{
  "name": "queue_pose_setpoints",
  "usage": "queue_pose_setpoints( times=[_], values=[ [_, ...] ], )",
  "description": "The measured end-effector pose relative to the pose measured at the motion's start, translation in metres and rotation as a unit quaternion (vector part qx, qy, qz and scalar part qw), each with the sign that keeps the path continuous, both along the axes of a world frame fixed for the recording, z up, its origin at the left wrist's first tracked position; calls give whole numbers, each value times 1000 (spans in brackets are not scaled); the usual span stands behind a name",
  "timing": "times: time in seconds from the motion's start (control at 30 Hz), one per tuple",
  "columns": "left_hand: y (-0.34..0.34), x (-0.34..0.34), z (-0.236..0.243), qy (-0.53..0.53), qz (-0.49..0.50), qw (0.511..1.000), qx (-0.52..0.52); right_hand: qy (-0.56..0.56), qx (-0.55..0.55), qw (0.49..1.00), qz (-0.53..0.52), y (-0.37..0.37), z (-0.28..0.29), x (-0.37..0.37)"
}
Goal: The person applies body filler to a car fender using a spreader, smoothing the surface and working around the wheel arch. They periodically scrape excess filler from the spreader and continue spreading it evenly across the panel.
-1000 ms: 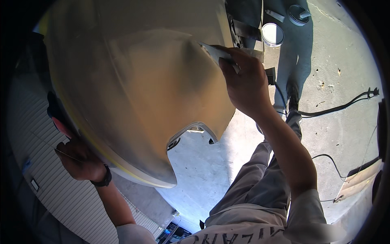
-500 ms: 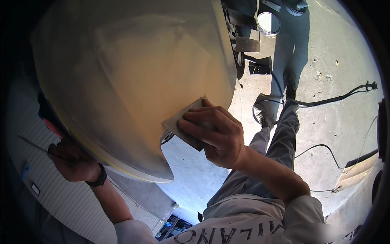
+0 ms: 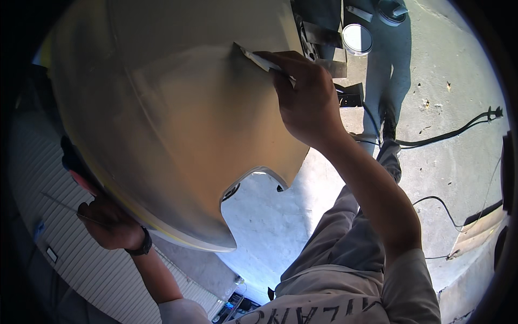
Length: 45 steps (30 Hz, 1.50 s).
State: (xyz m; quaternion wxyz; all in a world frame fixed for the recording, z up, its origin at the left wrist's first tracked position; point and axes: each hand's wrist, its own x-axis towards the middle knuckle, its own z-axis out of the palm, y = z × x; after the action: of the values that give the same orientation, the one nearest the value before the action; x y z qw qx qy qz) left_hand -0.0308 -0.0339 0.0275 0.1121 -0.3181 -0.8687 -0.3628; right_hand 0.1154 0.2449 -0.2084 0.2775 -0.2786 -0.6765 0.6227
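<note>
A large curved car body panel [image 3: 178,135], tan in the middle and grey around it, fills the left and centre. My right hand [image 3: 313,100] is closed on a thin flat putty spreader [image 3: 258,59], seen nearly edge-on and smeared with pale material. The spreader's far corner meets or nearly meets the panel's upper surface, by a dark shadow; contact is hard to tell. At the panel's lower left edge, my left hand [image 3: 110,222] is closed on a thin flat plate [image 3: 60,203], also edge-on. Its fingers are in shade.
Beyond the panel's right edge stand a can with a white top [image 3: 357,39], a second can [image 3: 392,13] and a white tube [image 3: 360,13]. A black box [image 3: 350,96] and a black hose [image 3: 453,136] lie on the concrete floor [image 3: 431,167]. The panel has a curved cut-out.
My right hand has moved with the spreader from near the cut-out up to the panel's upper part, turning the spreader from broad face to edge-on. My left hand keeps its plate, slightly lower and rightward.
</note>
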Motion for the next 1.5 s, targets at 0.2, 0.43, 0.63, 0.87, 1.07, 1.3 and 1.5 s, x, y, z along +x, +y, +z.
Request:
queue_pose_setpoints(
  times=[0.2, 0.43, 0.63, 0.87, 1.07, 1.3, 1.5],
  values=[
    [-11, 0, 0, 88, 49, 994, -33, 137, 9, 988, 71, -28, 19, 28],
    [-6, -7, 4, -58, -7, 997, 57, 202, 6, 971, 124, -70, 22, 73],
    [-12, -10, 2, 4, 8, 1000, 26, 20, -85, 993, 75, -39, -6, 96],
    [-19, -13, 8, 16, -67, 997, -40, -106, -150, 983, 26, -28, -30, 50],
    [-39, -20, 9, 99, -21, 995, 3, -46, -97, 994, 30, -56, -8, 56],
    [-36, -23, 15, 109, -164, 975, -107, 82, -35, 996, -7, -113, 33, 84],
    [-15, -9, 6, 185, -28, 972, -143, -23, -151, 988, 39, -75, 10, 107]
  ],
)
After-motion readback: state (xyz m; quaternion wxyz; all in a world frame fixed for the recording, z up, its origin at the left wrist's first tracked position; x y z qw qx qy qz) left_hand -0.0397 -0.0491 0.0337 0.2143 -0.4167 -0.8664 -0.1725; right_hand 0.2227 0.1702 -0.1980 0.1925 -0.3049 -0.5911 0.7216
